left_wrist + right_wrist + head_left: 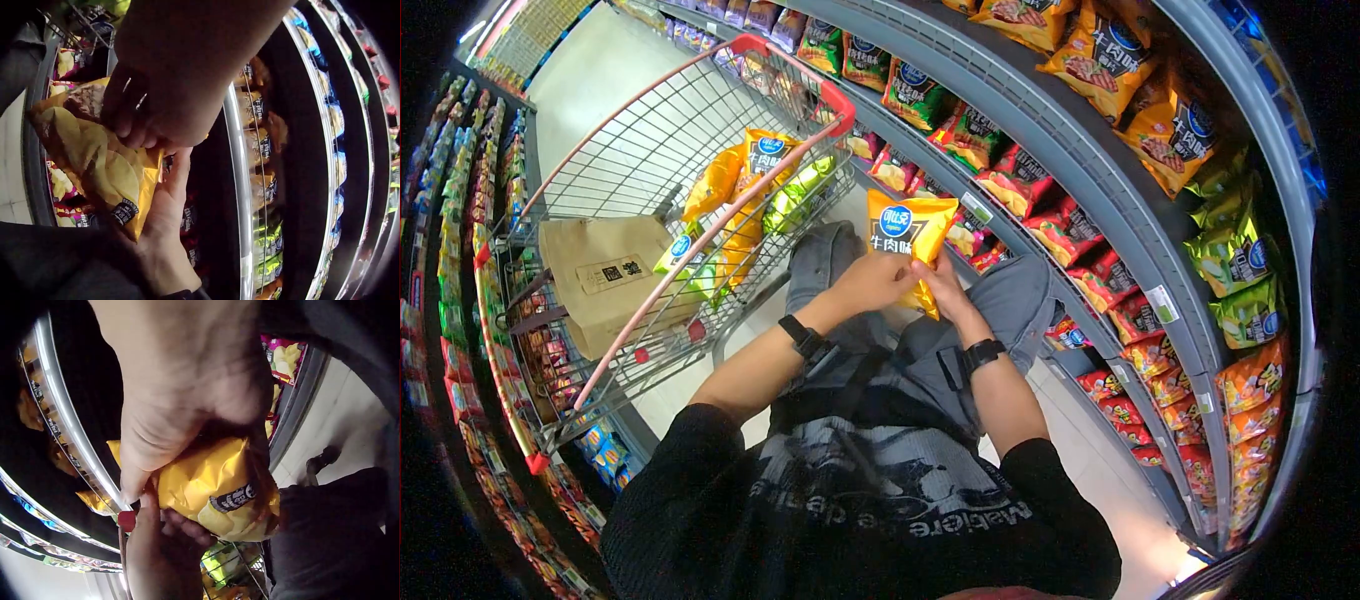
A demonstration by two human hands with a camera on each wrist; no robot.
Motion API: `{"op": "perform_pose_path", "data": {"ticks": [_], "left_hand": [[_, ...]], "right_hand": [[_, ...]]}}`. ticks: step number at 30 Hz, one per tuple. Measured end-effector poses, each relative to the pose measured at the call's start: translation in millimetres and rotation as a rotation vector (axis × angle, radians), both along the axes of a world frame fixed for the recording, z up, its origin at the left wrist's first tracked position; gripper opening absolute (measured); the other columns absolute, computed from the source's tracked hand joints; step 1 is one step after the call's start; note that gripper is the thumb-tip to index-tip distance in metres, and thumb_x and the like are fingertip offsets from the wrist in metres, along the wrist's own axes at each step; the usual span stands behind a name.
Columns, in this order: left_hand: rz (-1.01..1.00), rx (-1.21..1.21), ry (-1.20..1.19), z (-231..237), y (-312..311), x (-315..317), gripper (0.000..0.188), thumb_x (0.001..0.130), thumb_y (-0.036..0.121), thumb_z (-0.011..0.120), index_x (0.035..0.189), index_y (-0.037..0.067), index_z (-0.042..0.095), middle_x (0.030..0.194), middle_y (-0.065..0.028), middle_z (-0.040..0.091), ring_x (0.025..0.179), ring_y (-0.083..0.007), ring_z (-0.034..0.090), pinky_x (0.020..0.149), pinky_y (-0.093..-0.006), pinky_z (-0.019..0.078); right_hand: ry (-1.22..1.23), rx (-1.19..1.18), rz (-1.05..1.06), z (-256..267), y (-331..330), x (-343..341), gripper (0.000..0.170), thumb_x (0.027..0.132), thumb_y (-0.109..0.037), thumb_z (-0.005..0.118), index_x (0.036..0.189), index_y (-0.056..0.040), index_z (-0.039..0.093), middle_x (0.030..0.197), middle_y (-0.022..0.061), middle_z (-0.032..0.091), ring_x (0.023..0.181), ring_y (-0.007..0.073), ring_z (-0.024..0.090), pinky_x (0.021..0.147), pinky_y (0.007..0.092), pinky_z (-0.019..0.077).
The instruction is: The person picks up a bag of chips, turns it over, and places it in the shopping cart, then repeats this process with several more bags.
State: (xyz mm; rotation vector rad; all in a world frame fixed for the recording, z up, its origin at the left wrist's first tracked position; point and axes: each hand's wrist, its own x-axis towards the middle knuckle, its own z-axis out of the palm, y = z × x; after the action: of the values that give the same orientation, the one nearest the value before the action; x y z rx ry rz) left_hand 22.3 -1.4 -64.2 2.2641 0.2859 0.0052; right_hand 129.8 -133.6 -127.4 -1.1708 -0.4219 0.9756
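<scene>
A yellow chip bag (908,222) with a round blue logo is held upright in front of the person's lap. The left hand (873,282) has its fingers curled at the bag's near side, while the right hand (943,285) grips its right edge, thumb in front. In the left wrist view, the left hand (147,115) pinches near the edge of the bag (103,156), and the right hand (164,215) supports it from below. The right wrist view has the thumbs of the right hand (181,419) and left hand (156,550) close together at the bag (203,478).
A red-trimmed wire cart (665,100) stands at the left, holding a brown paper bag (605,275) and several yellow and green chip bags (715,185). Curved shelves (1040,110) packed with snack bags run along the right; more shelves line the far left.
</scene>
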Motion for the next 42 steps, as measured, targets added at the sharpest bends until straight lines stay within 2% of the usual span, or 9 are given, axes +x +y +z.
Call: {"op": "perform_pose_path", "data": {"ticks": [8, 9, 12, 14, 16, 17, 21, 30, 42], "left_hand": [[-0.047, -0.328, -0.096, -6, 9, -12, 0.017, 0.085, 0.015, 0.062, 0.094, 0.0, 0.062, 0.084, -0.0142, 0.067, 0.08, -0.0253, 0.067, 0.073, -0.0356, 0.0516], [-0.023, -0.323, -0.126, -9, 9, -14, 0.01, 0.085, 0.009, 0.062, 0.09, 0.001, 0.062, 0.082, -0.0098, 0.068, 0.079, -0.018, 0.066, 0.072, -0.0326, 0.0511], [0.159, -0.596, -0.308, -25, 11, -18, 0.009, 0.086, 0.008, 0.06, 0.091, 0.001, 0.062, 0.08, -0.0079, 0.065, 0.072, -0.0159, 0.063, 0.067, -0.0307, 0.05], [0.387, -0.374, -0.348, -30, 22, -20, 0.012, 0.088, 0.005, 0.061, 0.099, 0.0, 0.06, 0.093, -0.0048, 0.062, 0.085, -0.0119, 0.06, 0.075, -0.027, 0.0488], [0.563, -0.518, -0.385, -46, 30, -14, 0.027, 0.089, 0.006, 0.061, 0.114, 0.001, 0.053, 0.105, -0.0071, 0.06, 0.094, -0.0123, 0.058, 0.083, -0.0274, 0.0479], [0.527, -0.657, -0.383, -58, 35, -12, 0.04, 0.091, 0.011, 0.06, 0.127, 0.002, 0.043, 0.115, -0.0088, 0.056, 0.104, -0.0129, 0.055, 0.09, -0.0286, 0.046], [0.351, -1.227, -0.124, -84, 29, -19, 0.044, 0.096, 0.02, 0.055, 0.133, 0.002, 0.041, 0.123, -0.0092, 0.056, 0.11, -0.015, 0.055, 0.095, -0.0303, 0.0455], [0.429, -1.108, -0.11, -92, 23, -12, 0.041, 0.092, 0.017, 0.062, 0.127, 0.002, 0.047, 0.117, -0.0084, 0.061, 0.102, -0.0164, 0.061, 0.09, -0.0315, 0.0496], [0.463, -1.118, -0.002, -110, 28, -14, 0.043, 0.097, 0.035, 0.054, 0.121, -0.001, 0.054, 0.105, -0.006, 0.065, 0.095, -0.0113, 0.06, 0.083, -0.0265, 0.0484]], "right_hand": [[0.008, -0.133, -0.067, -10, 2, 7, 0.052, 0.08, -0.02, 0.075, 0.122, -0.0022, 0.05, 0.108, 0.0057, 0.06, 0.095, 0.0153, 0.059, 0.084, 0.0304, 0.0489], [0.02, -0.133, -0.077, -9, 1, 8, 0.05, 0.081, -0.019, 0.074, 0.122, -0.0024, 0.05, 0.108, 0.0057, 0.06, 0.095, 0.0151, 0.059, 0.084, 0.0304, 0.0489], [0.11, -0.101, -0.097, -6, 1, 7, 0.048, 0.084, -0.016, 0.071, 0.124, -0.0023, 0.05, 0.113, 0.006, 0.06, 0.099, 0.016, 0.059, 0.086, 0.0309, 0.0487], [0.153, -0.038, -0.11, -8, 2, 5, 0.049, 0.085, -0.017, 0.07, 0.126, -0.0022, 0.049, 0.115, 0.0066, 0.06, 0.101, 0.0169, 0.059, 0.087, 0.0314, 0.0489], [0.242, -0.014, -0.083, -12, 2, 5, 0.05, 0.086, -0.019, 0.069, 0.127, -0.0021, 0.048, 0.118, 0.0072, 0.059, 0.103, 0.0176, 0.06, 0.088, 0.0318, 0.049], [0.287, 0.0, -0.067, -14, 2, 5, 0.05, 0.086, -0.021, 0.069, 0.128, -0.002, 0.048, 0.119, 0.0074, 0.059, 0.103, 0.018, 0.06, 0.089, 0.0319, 0.0491], [0.384, -0.079, 0.023, -12, 2, 2, 0.051, 0.088, -0.026, 0.066, 0.13, -0.0019, 0.047, 0.119, 0.008, 0.059, 0.105, 0.0183, 0.059, 0.09, 0.0316, 0.0488], [0.219, -0.197, 0.029, -26, 4, 6, 0.056, 0.09, -0.039, 0.064, 0.13, -0.0023, 0.048, 0.122, 0.0081, 0.057, 0.108, 0.0168, 0.056, 0.09, 0.0307, 0.0473], [0.176, -0.248, -0.026, -8, 6, 4, 0.044, 0.088, -0.021, 0.069, 0.123, -0.0012, 0.052, 0.113, 0.0086, 0.063, 0.098, 0.0171, 0.062, 0.084, 0.0302, 0.0512]]}}
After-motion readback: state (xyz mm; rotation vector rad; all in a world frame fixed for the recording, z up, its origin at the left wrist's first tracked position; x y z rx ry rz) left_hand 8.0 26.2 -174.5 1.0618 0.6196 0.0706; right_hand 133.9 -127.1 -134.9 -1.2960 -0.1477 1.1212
